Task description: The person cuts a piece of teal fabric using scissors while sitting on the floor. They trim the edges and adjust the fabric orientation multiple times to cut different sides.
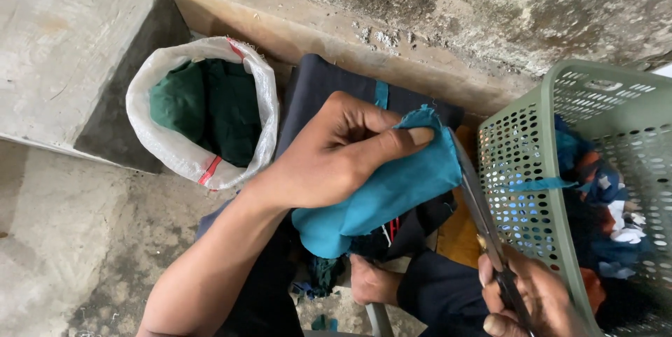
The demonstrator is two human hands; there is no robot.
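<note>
Both hands busy: left hand (329, 151) clenched around the folded teal cloth (381, 193) over the lap, right hand (528, 295) grasping scissors (479, 207) at its edge. I'd say keep the fabric taut, thumb clear of the blades.

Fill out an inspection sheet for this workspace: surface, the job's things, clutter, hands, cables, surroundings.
Surface: rough grey concrete floor, dusty, with a raised concrete step at upper left.
Job's things: folded teal cloth piece held over the lap; metal scissors with the blade at the cloth's right edge.
Clutter: small teal fabric scraps on the floor by a bare foot.
Hands: left hand, fingers closed on the teal cloth; right hand gripping the scissors' handle.
Cables: nothing seen.
Surroundings: white woven plastic sack holding dark green fabric; pale green perforated plastic basket of mixed cloth pieces; stained concrete wall.
</note>
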